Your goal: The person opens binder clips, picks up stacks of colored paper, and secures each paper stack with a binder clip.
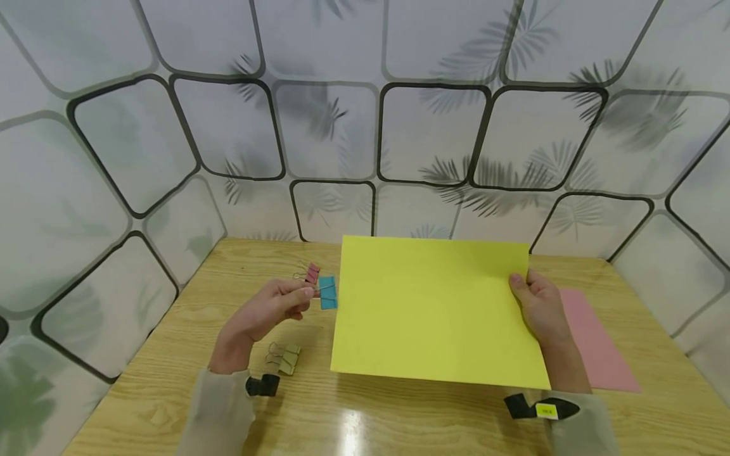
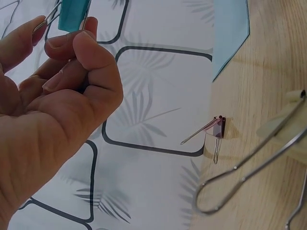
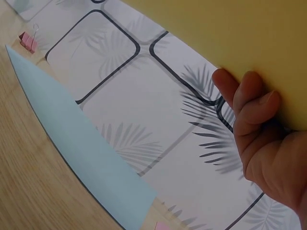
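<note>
My left hand (image 1: 265, 310) pinches the wire handles of a blue binder clip (image 1: 327, 293). That clip is close beside the left edge of a yellow sheet (image 1: 439, 310); whether they touch I cannot tell. With the thumb in front and fingers behind, my right hand (image 1: 544, 310) grips the sheet by its right edge, raised above the table. The right wrist view shows the curled fingers (image 3: 249, 98) against the sheet's back. A pink binder clip (image 1: 312, 273) lies just beyond my left hand, and a pale yellow binder clip (image 1: 289, 359) nearer the front.
On the wooden table (image 1: 308, 418), a light blue sheet (image 3: 81, 129) lies behind the raised yellow one, hidden from the head view. To the right of it is a pink sheet (image 1: 599, 348), partly covered by my right arm. A patterned covering (image 1: 331, 139) encloses the table's back and sides.
</note>
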Demonstrator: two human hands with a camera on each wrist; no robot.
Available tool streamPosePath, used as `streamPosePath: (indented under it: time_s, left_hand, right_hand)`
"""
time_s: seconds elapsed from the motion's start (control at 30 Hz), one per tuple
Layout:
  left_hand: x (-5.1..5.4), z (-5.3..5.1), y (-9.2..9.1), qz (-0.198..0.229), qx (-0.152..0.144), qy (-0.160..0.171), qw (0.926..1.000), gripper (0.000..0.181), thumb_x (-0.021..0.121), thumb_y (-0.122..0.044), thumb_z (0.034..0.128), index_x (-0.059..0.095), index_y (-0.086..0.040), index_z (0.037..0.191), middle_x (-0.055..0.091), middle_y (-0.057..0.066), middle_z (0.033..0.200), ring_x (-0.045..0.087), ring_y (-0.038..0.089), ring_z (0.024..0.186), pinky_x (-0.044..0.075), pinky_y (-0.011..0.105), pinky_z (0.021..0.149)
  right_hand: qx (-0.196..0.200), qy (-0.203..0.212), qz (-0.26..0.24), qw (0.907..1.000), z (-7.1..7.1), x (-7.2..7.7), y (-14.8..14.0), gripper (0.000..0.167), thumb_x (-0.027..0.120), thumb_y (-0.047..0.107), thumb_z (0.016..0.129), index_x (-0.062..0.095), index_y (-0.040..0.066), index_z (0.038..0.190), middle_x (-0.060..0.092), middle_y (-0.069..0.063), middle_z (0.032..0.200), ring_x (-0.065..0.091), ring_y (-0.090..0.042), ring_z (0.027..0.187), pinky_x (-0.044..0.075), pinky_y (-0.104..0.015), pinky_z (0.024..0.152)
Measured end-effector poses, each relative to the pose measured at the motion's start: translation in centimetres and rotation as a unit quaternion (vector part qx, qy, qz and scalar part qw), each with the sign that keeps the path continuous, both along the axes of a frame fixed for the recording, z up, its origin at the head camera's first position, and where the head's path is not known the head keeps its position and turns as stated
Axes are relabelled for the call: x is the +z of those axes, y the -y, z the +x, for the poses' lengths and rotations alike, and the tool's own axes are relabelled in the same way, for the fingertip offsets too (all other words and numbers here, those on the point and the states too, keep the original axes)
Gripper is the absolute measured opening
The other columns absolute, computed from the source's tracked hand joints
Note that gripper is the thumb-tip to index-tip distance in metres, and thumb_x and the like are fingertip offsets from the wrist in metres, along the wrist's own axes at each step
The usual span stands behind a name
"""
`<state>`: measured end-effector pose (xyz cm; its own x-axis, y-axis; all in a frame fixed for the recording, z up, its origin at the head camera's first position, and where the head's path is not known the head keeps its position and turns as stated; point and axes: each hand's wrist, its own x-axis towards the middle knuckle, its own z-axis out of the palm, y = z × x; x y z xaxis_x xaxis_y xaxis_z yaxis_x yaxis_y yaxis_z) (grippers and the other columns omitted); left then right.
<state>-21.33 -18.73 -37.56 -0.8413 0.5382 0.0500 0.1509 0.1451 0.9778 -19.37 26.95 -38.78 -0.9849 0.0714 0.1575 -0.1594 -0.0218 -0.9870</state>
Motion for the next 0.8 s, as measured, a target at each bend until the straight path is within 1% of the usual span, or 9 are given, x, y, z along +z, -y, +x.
streamPosePath:
  time_s: [0.13,0.33,0.53,0.6,0.8]
  left_hand:
    - [-0.08,-0.01,-0.01,0.000,-0.004,0.001,1.0000,0.036,0.046,-0.017,0.1065,0.039,-0.002,0.075,0.030,0.005,0.074,0.037,0.017,0.073,0.039,0.032,0.069]
    - [-0.15,-0.02,0.07,0.006,-0.009,0.007,0.9999,0.032,0.048,-0.019,0.1060,0.048,-0.001,0.079,0.032,0.003,0.073,0.039,0.016,0.074,0.040,0.032,0.069]
    - [-0.29,-0.10,0.26,0.012,-0.021,0.001,0.9997,0.027,0.048,-0.018,0.1058,0.057,-0.002,0.087,0.032,0.005,0.072,0.039,0.016,0.073,0.039,0.032,0.069]
    - [-0.35,-0.16,0.33,0.014,-0.027,-0.003,0.9995,0.027,0.047,-0.018,0.1061,0.057,-0.001,0.087,0.031,0.007,0.071,0.040,0.016,0.073,0.039,0.032,0.068]
    - [-0.48,-0.30,0.45,0.024,-0.045,-0.010,0.9986,0.028,0.046,-0.017,0.1065,0.057,-0.001,0.086,0.029,0.010,0.071,0.034,0.021,0.069,0.036,0.032,0.066]
  right_hand:
    - [-0.004,-0.002,0.012,0.9999,0.04,0.05,0.04,0.011,0.056,0.028,0.102,0.064,0.023,0.107,0.070,0.004,0.075,0.067,-0.010,0.059,0.054,-0.026,0.052]
    - [0.000,-0.003,0.027,0.9996,0.09,0.10,-0.09,0.012,0.055,0.029,0.102,0.064,0.023,0.106,0.069,0.004,0.074,0.066,-0.010,0.059,0.054,-0.026,0.052]
    - [0.010,-0.008,0.028,0.9995,0.17,0.11,-0.25,0.013,0.055,0.030,0.102,0.063,0.021,0.108,0.069,0.003,0.075,0.067,-0.011,0.059,0.055,-0.027,0.052]
    - [0.010,-0.009,0.031,0.9994,0.17,0.11,-0.27,0.013,0.055,0.030,0.102,0.063,0.021,0.108,0.069,0.003,0.075,0.067,-0.012,0.059,0.054,-0.027,0.052]
    - [0.011,-0.008,0.031,0.9994,0.16,0.12,-0.24,0.013,0.055,0.029,0.102,0.063,0.021,0.109,0.069,0.003,0.076,0.067,-0.012,0.060,0.055,-0.027,0.052]
